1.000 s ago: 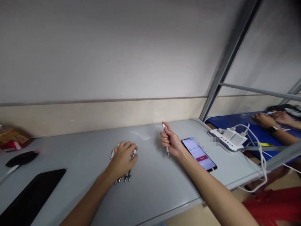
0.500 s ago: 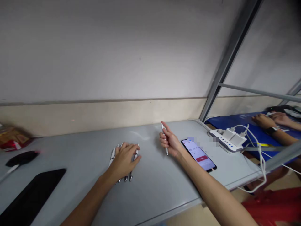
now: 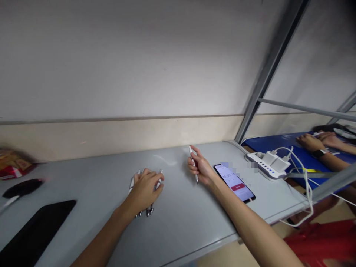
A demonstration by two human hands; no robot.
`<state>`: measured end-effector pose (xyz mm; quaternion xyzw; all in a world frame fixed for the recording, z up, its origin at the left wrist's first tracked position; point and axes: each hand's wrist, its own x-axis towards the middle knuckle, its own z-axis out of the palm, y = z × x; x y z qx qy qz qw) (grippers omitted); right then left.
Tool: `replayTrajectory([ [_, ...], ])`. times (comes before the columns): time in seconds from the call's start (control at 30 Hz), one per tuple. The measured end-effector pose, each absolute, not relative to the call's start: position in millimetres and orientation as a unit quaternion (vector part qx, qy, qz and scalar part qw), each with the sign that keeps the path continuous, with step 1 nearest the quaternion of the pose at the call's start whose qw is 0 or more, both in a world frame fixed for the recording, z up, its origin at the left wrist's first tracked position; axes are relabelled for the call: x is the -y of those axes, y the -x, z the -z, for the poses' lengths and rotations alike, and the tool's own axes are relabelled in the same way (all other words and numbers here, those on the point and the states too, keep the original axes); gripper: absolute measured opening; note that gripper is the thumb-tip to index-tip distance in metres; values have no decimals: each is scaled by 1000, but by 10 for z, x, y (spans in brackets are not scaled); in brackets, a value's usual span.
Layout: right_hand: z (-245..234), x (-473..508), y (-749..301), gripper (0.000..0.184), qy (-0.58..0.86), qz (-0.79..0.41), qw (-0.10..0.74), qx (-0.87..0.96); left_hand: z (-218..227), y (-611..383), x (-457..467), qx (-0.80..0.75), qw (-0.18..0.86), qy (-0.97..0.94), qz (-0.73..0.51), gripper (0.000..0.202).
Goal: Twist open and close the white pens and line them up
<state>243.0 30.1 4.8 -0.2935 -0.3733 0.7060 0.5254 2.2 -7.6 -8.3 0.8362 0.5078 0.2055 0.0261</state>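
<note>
My left hand (image 3: 145, 187) lies palm down over several white pens (image 3: 158, 183) on the grey desk. Its fingers curl round them, with the thumb along the right side of the bunch. Only the pens' upper ends and silver tips stick out; the middles are covered. To the right, my right hand (image 3: 203, 168) is closed on a single white pen (image 3: 190, 151), held nearly upright with its silver tip down. That pen is apart from the bunch.
A phone (image 3: 235, 181) showing a timer lies right of my right hand, near a power strip (image 3: 265, 167) with white plugs and cables. A dark slab (image 3: 39, 231), a black oval object (image 3: 22, 188) and a red packet (image 3: 13, 165) lie left. Another person's hands (image 3: 310, 142) work at a blue surface.
The rightmost pen under my left hand has moved left, and the pens' tips now sit closer together. My right hand keeps its pen almost still.
</note>
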Motion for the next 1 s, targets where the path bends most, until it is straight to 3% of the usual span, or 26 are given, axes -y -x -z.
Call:
replayTrajectory([
  [0.2,55,-319,-2380,27,438,-570,499,484,54,-2,83,-509,32,-836,-201,14],
  [0.33,120,-326,-2389,16,554,-370,426,612,32,4,90,-506,34,-839,-196,15],
  [0.47,135,-311,-2414,16,621,-184,328,688,24,-19,94,-501,45,-837,-215,16],
  [0.67,94,-266,-2414,28,687,-132,232,676,-51,-63,113,-525,92,-807,-255,19],
  [0.83,34,-230,-2428,22,709,-103,183,673,-118,-67,119,-521,125,-789,-300,22],
  [1.0,-5,-245,-2492,32,720,-96,186,662,-167,-77,118,-496,192,-772,-349,22],
])
